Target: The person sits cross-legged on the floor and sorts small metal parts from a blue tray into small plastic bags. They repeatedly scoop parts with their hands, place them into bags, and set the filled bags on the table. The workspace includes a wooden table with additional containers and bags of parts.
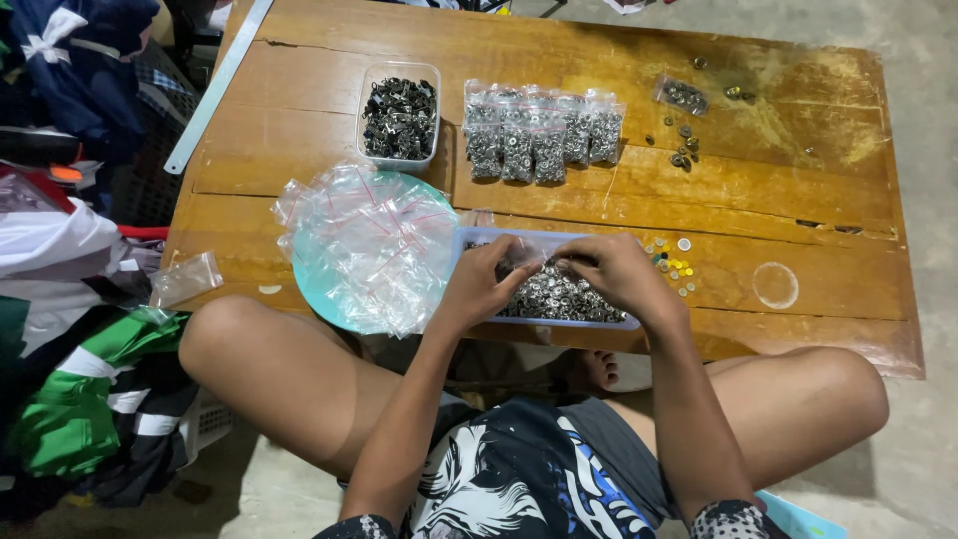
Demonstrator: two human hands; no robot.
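Your left hand [479, 284] and right hand [619, 271] pinch a small clear bag [531, 258] between them, just above the tray of metal rings [559, 294] at the table's [798, 200] near edge.

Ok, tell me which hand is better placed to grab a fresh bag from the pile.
Left. The left hand sits at the tray edge right beside the pile of empty bags. The right hand is farther off and would probably have to cross over the left.

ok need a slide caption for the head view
Seated at a low wooden table, both hands (left, right) work over a tray of small metal rings, beside empty bags and filled bags.
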